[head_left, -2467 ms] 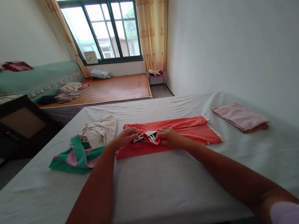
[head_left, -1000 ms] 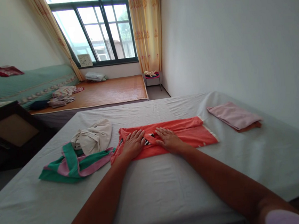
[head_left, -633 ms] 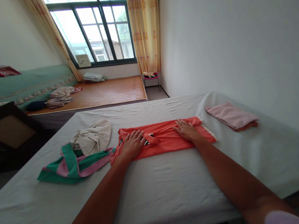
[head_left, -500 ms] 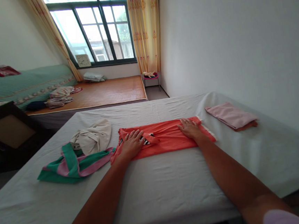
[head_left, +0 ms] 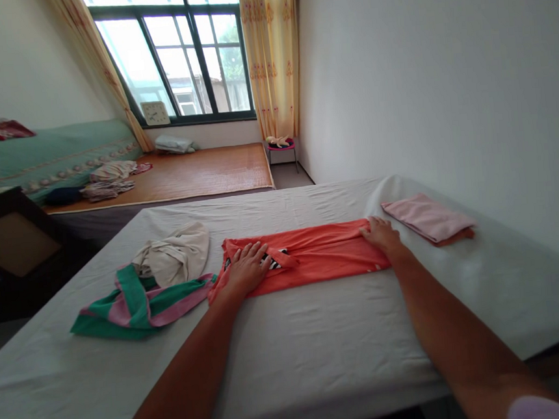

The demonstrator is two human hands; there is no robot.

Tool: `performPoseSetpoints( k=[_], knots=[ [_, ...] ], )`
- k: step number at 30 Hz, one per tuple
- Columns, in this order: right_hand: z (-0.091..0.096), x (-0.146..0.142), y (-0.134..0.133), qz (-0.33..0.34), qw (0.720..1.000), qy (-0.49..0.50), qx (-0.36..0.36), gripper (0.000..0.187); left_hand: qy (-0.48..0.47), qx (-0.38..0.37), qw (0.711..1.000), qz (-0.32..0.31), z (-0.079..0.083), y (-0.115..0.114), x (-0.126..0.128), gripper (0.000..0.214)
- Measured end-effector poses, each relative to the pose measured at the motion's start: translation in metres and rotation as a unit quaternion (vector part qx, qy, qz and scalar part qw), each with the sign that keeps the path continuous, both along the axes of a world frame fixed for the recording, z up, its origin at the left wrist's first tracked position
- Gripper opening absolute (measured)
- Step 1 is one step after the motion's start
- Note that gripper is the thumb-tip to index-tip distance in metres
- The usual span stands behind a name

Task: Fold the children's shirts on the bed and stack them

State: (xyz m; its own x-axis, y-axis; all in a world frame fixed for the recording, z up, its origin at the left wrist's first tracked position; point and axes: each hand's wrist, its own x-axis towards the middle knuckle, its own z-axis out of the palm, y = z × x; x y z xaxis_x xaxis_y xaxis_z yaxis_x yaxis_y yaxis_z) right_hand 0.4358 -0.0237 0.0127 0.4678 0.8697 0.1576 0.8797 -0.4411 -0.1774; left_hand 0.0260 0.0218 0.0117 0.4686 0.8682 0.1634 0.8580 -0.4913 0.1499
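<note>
An orange-red garment (head_left: 327,251), folded into a long strip, lies across the white-sheeted bed in front of me. A black-and-white striped patch (head_left: 279,260) shows near its left end. My left hand (head_left: 250,264) rests flat on that end with its fingers spread. At the opposite end, my right hand (head_left: 382,234) lies over the edge, fingers apart and slightly bent on the cloth. Left of the garment are a crumpled cream cloth (head_left: 176,254) and a green-and-pink striped garment (head_left: 141,306), whose tip reaches the orange one.
A folded pink cloth (head_left: 429,216) lies on the sheet (head_left: 292,352) to the right, near the wall. Beyond is another bed with a brown mat (head_left: 207,170) and several clothes. A small stool (head_left: 281,145) stands below the curtain, and a dark cabinet (head_left: 13,246) at left.
My right hand has slid right to the garment's end. The pale hem there has turned in, leaving the strip slightly shorter. My left hand has stayed in place.
</note>
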Motion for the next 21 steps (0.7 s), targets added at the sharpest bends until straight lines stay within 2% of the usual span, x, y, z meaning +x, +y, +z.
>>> performPoseSetpoints(
  k=[3, 6, 11, 14, 21],
  knots=[
    [0.005, 0.015, -0.013, -0.009, 0.999, 0.043, -0.030, 0.054, 0.004, 0.003, 1.000, -0.007, 0.002, -0.001, 0.000, 0.049],
    [0.010, 0.018, -0.019, -0.029, 0.997, 0.061, -0.038, 0.056, 0.018, 0.009, 1.000, -0.014, 0.002, -0.001, 0.000, 0.048],
    [0.016, 0.011, -0.012, -0.077, 0.989, 0.095, -0.088, 0.076, 0.047, 0.004, 0.999, -0.009, 0.002, -0.001, -0.001, 0.049],
    [0.015, 0.011, -0.006, -0.072, 0.989, 0.085, -0.097, 0.081, 0.042, 0.006, 0.999, -0.001, 0.001, -0.001, 0.000, 0.050],
    [0.010, 0.021, -0.002, -0.003, 0.994, 0.096, -0.053, 0.038, 0.011, -0.002, 1.000, -0.009, 0.004, -0.003, 0.001, 0.048]
  ],
)
